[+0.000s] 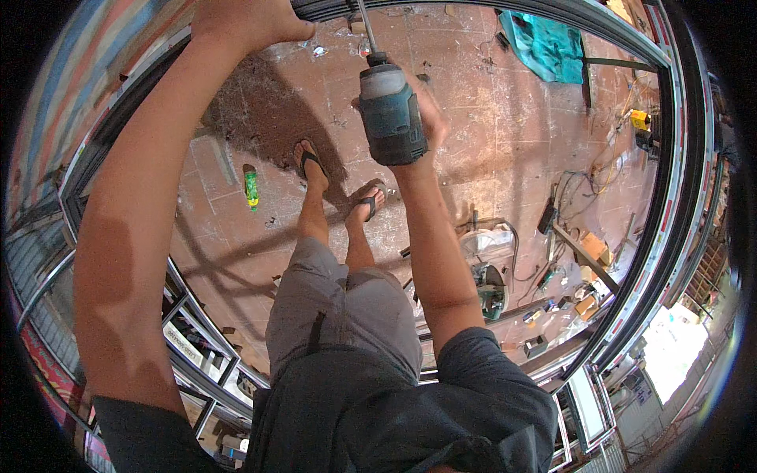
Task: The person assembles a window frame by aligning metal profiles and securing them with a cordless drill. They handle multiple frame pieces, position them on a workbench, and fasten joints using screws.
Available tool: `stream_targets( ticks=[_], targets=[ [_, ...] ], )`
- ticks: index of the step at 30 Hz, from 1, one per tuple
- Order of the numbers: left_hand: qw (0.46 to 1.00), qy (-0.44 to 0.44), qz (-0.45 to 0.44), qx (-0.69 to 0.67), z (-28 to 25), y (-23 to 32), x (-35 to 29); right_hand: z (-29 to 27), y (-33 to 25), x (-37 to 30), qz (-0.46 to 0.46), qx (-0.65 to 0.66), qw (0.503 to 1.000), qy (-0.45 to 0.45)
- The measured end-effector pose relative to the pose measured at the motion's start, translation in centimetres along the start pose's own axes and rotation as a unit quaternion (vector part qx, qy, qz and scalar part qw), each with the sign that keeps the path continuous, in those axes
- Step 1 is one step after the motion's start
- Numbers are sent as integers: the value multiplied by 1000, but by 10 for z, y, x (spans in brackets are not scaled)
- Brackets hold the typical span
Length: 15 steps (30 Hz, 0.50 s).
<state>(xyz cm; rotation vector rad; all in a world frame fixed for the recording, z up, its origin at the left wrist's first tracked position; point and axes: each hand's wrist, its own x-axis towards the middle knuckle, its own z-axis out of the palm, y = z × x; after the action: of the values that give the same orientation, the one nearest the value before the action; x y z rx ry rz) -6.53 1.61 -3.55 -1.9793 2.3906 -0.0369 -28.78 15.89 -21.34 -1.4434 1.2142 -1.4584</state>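
Observation:
My right hand [426, 118] is closed round the handle of a teal and black cordless impact driver [390, 118]. A long thin bit [366, 27] points from its chuck up to a dark metal frame [457, 6] at the top edge, where its tip is cut off. My left hand [248, 22] lies over the same frame, to the left of the driver. Its thumb sticks out to the right; the other fingers are beyond the picture's edge, so I cannot see whether they grip.
The frame curves round on both sides. On the tiled floor lie a green bottle [251, 189], a teal cloth [544, 47], cables [583, 189], a hammer-like tool [579, 248], a round tub [490, 288] and cardboard pieces [595, 248]. Striped sheeting [59, 87] hangs at left.

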Motion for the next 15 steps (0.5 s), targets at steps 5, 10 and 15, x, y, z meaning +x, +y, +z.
stream_targets(
  ticks=[5,10,15],
  targets=[
    [1000,-11,-16,12,1,1,2,-9,13,2,90,174,981,-11],
    [999,23,2,26,12,-5,-1,-11,4,13,84,-16,996,-25],
    [999,34,20,-1,18,-12,0,-18,-34,24,-72,-151,986,-20]
  ],
)
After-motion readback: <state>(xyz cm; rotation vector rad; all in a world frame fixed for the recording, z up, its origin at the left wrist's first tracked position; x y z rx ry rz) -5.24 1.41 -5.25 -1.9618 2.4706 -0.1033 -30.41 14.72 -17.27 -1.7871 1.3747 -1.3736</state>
